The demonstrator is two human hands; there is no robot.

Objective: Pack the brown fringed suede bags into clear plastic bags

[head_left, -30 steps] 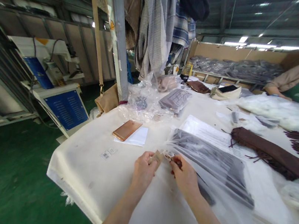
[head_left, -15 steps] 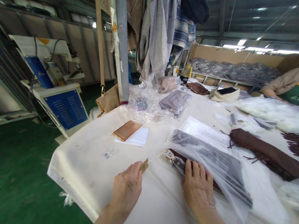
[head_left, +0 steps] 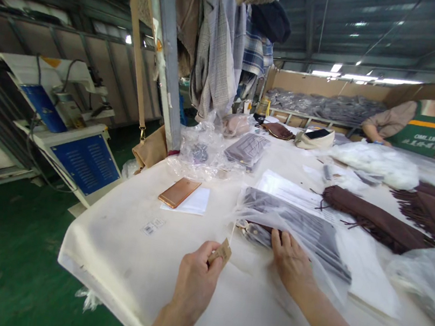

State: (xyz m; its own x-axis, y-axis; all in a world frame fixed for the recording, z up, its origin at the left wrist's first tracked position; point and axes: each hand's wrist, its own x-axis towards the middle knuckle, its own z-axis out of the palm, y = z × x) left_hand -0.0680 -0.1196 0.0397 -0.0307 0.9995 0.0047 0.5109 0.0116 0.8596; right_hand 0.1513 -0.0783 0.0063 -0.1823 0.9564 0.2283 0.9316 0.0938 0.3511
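left hand (head_left: 195, 279) pinches brown paper tag (head_left: 221, 251) just left of bagged dark scarf (head_left: 293, 226) on table (head_left: 123, 247); right hand (head_left: 293, 261) flat, fingers spread, pressing bag's near end.

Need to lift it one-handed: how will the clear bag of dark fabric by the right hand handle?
Probably floppy: the clear bag wrinkles and sags around the dark fabric inside. Likely slippery: its glossy film lies on the smooth table. Seems light: it lies thin and flat by the right hand.
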